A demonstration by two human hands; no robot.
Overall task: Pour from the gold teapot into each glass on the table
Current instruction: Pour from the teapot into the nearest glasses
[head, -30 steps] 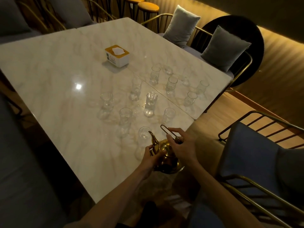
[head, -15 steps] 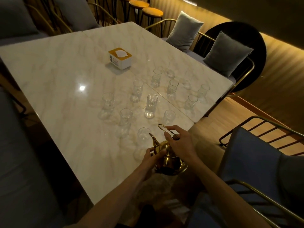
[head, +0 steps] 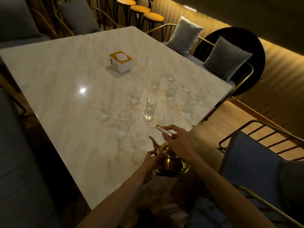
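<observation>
The gold teapot [head: 171,163] stands at the near right corner of the marble table [head: 65,76], its spout aimed up-left toward the nearest glass [head: 142,139]. My right hand [head: 179,142] grips the teapot's thin looped handle from above. My left hand [head: 152,159] holds the pot's body and lid knob on the left side. Several clear empty-looking glasses stand in loose rows beyond it, among them a tall ribbed glass [head: 150,109] in the middle and a far glass [head: 156,81].
A white tissue box [head: 120,61] with an orange top sits behind the glasses. Chairs with grey cushions [head: 226,57] line the far right side, a blue-seated chair [head: 256,163] is at my right, and orange stools [head: 153,17] stand at the back.
The view has tilted and shifted slightly; both hands stay on the teapot, which sits in about the same spot beside the nearest glass.
</observation>
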